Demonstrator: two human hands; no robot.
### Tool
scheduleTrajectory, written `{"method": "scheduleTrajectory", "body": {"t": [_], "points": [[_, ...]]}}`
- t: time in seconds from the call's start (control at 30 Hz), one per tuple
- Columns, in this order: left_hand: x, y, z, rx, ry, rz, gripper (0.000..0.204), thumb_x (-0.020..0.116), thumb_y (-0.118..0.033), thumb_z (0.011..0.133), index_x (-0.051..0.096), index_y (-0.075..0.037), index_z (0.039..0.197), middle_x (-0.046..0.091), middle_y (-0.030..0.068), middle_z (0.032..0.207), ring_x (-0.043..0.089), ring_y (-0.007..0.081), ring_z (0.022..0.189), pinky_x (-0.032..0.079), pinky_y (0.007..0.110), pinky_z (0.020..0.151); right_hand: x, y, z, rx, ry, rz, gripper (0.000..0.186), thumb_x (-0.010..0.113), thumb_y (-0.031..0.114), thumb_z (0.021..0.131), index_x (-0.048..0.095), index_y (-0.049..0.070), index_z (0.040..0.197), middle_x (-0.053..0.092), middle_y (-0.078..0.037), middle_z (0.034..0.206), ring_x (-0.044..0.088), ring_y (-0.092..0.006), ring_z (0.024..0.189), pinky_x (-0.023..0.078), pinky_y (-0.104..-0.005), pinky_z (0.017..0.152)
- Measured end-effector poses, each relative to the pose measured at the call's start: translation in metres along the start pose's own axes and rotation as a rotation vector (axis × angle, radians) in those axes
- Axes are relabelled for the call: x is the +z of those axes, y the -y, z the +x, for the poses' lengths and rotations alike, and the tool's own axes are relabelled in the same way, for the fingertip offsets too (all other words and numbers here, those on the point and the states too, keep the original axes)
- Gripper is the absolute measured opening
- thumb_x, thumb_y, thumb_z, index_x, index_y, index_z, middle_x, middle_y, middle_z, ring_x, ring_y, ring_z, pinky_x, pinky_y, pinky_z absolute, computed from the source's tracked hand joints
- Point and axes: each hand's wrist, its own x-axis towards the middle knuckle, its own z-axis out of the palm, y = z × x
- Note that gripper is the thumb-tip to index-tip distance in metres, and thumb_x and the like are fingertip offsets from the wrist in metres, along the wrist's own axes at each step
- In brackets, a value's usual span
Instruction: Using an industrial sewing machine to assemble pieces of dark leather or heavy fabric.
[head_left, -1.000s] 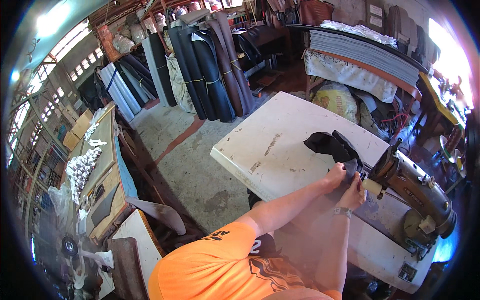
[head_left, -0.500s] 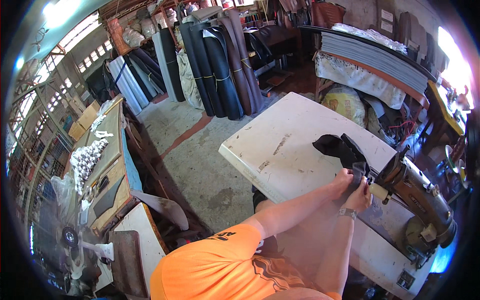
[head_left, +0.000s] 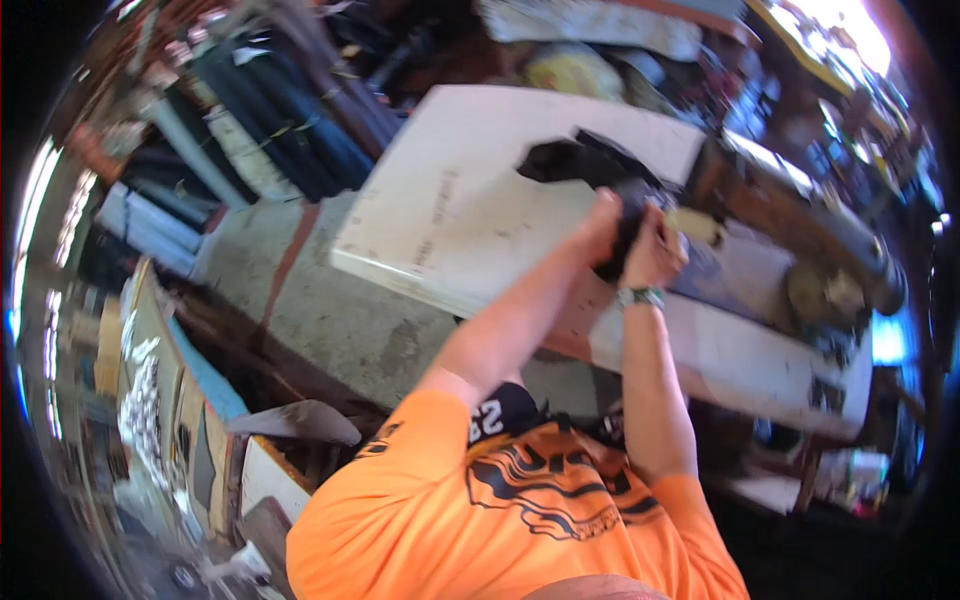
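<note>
A floppy black piece of fabric or leather (head_left: 565, 160) lies partly on the white table top and runs up to my hands. My left hand (head_left: 601, 222) is closed on its near side, the thumb pointing up along it. My right hand (head_left: 654, 252), with a watch at the wrist, grips the same piece from the right. Close to the right fingers stands the needle end of a dark sewing machine (head_left: 800, 215), with a pale cream cylinder (head_left: 695, 226) beside it. Blur and my hands hide the fingertips and the edge they hold.
The machine's white table (head_left: 420, 200) spreads to the left and far side. At far left stand dark rolls of sheet material (head_left: 285, 110). A cluttered workbench (head_left: 185, 400) is at the lower left. Sacks and scraps (head_left: 575, 75) lie beyond the table.
My head view has swung, so the table and machine sit higher and more to the left. Both hands still hold the black piece, which now hangs down between them toward me.
</note>
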Motion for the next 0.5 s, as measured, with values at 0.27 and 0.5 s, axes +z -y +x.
{"method": "scheduleTrajectory", "body": {"t": [0.27,0.5], "points": [[0.015,-0.021,-0.024,0.111,-0.025,0.042,0.021,0.045,-0.007,0.095,0.065,-0.001,0.094,0.068,0.0091,0.087,0.068,0.0201,0.074,0.059,0.035,0.07,0.011,-0.003,-0.003,-0.057,-0.007,0.191,0.015,0.072,0.015,0.085,0.074,0.007,0.097,0.073,-0.014,0.091,0.071,-0.0307,0.085,0.053,-0.0361,0.079],[0.035,-0.018,-0.047,0.23,-0.183,0.083,0.014,0.053,-0.007,0.093,0.063,0.0,0.099,0.066,0.0074,0.09,0.067,0.0178,0.076,0.057,0.032,0.07,0.002,0.002,-0.006,0.025,0.023,0.266,0.016,0.071,0.012,0.088,0.074,0.005,0.102,0.074,-0.013,0.095,0.071,-0.0265,0.084,0.052,-0.0338,0.081]]}}
